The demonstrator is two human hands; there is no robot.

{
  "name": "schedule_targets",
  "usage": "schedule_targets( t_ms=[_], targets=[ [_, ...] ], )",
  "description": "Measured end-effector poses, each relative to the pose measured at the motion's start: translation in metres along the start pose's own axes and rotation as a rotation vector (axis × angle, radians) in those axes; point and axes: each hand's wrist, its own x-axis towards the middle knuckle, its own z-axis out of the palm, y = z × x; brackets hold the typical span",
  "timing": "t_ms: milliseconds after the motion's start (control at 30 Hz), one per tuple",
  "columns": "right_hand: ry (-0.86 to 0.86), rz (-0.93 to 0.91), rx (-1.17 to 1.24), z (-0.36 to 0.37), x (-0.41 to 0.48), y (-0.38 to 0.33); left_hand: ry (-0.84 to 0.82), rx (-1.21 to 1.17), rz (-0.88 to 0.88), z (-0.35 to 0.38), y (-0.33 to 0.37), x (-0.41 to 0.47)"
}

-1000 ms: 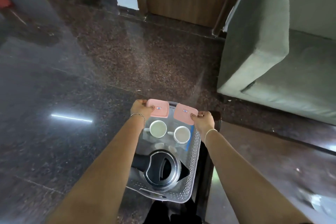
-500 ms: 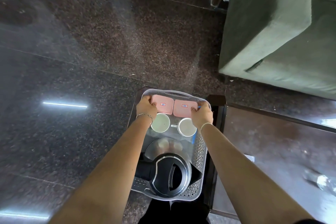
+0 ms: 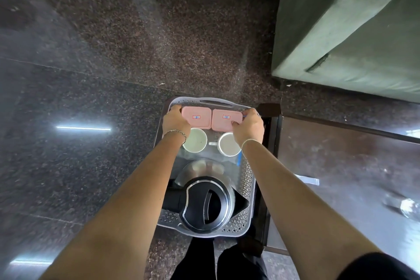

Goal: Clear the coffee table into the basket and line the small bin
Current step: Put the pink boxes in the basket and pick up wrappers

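Observation:
A grey perforated basket sits on the dark floor beside the coffee table. Inside it, at the far end, lie two pink lidded boxes side by side. My left hand grips the left pink box. My right hand grips the right pink box. Behind them stand two white cups. A black and steel kettle fills the near end.
A green sofa stands at the upper right. The dark coffee table top carries a small clear wrapper and a blurred bottle near the right edge. Polished granite floor spreads to the left.
Both hands with the pink boxes have come down from above the basket's far rim into the basket. The view has tilted downward.

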Motion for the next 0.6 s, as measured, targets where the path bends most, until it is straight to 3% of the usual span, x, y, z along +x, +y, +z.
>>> schedule_targets(
  t_ms=[300, 600],
  targets=[
    [0.042, -0.127, -0.069, -0.037, -0.018, 0.006, 0.095, 0.052, 0.033, -0.018, 0.027, -0.02],
    [0.154, -0.148, -0.033, -0.129, -0.036, 0.071, 0.116, -0.014, 0.164, -0.009, 0.126, -0.082]
  ],
)
